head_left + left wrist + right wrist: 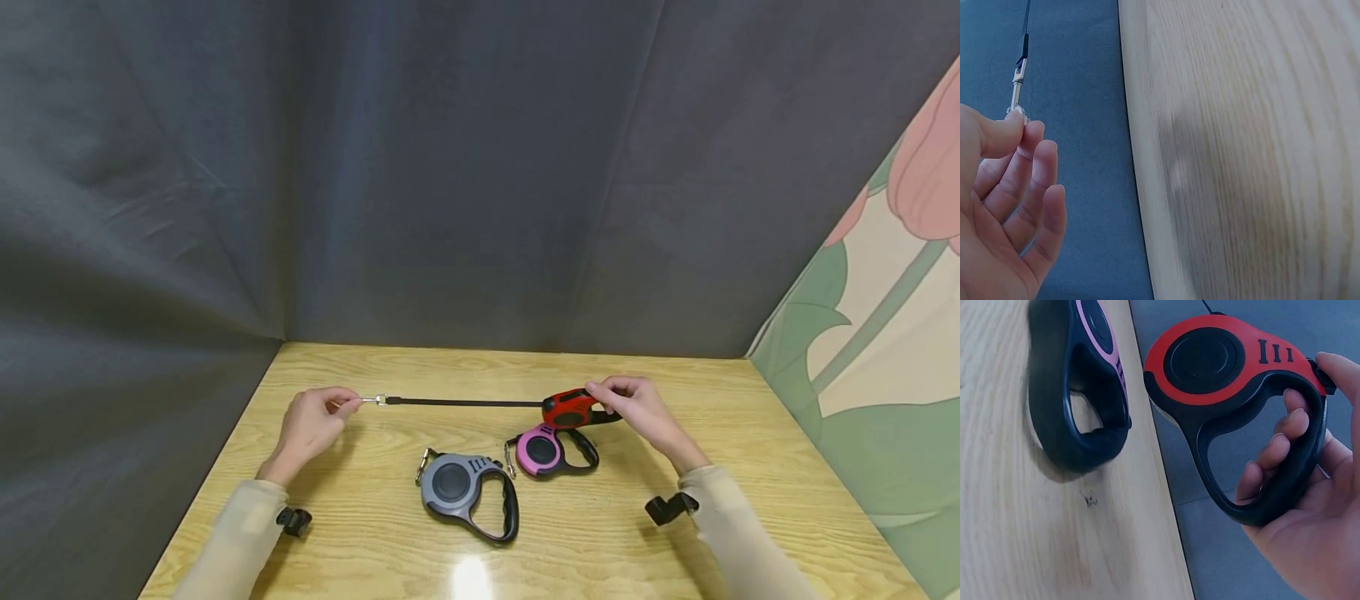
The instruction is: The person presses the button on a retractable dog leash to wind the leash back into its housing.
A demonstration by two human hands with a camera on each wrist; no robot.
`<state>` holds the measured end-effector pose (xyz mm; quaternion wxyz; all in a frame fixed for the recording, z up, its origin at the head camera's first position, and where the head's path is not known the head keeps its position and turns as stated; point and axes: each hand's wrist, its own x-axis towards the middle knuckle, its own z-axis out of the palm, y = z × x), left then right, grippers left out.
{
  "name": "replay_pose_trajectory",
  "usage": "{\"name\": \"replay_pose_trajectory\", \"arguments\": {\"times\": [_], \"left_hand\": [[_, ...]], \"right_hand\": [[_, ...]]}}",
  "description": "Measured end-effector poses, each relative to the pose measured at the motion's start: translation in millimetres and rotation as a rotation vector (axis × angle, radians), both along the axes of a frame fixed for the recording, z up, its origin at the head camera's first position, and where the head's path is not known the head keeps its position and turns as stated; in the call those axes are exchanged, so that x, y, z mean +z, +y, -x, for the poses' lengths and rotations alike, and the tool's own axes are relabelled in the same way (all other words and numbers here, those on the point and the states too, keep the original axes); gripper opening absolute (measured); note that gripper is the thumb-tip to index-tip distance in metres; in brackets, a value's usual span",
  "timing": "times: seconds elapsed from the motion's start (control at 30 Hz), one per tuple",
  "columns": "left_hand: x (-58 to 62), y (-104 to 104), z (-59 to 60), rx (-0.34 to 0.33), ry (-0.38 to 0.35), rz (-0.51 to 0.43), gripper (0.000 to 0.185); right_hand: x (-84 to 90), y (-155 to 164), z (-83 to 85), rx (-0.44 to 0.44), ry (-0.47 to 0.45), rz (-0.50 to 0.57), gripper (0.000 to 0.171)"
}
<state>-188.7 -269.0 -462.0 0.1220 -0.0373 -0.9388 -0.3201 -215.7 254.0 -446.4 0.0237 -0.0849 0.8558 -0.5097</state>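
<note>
My right hand (633, 408) grips the black handle of a red retractable dog leash (1207, 359), four fingers through the loop and the thumb by the button at the top. From its case a black strap (465, 403) runs straight across to the left and ends in a metal clip (1016, 94). My left hand (311, 425) pinches that clip between thumb and index finger, the other fingers loosely bent. Just below the red case in the head view lies a pink leash (538, 451) with a black handle. A larger grey leash (452, 483) rests nearer, left of it.
All this is over a light wooden table (600, 550). A dark grey curtain (465, 183) stands behind and at the left. On the right hangs a cloth with a tulip print (885, 375). Each wrist carries a small black camera (295, 522).
</note>
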Motion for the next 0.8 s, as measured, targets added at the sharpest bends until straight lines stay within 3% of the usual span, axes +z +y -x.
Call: {"name": "replay_pose_trajectory", "arguments": {"times": [0.8], "left_hand": [[-0.1,16,3.4,-0.039,-0.026,-0.018,0.013]], "right_hand": [[-8.7,-19,0.5,0.046,0.015,0.012,0.038]]}}
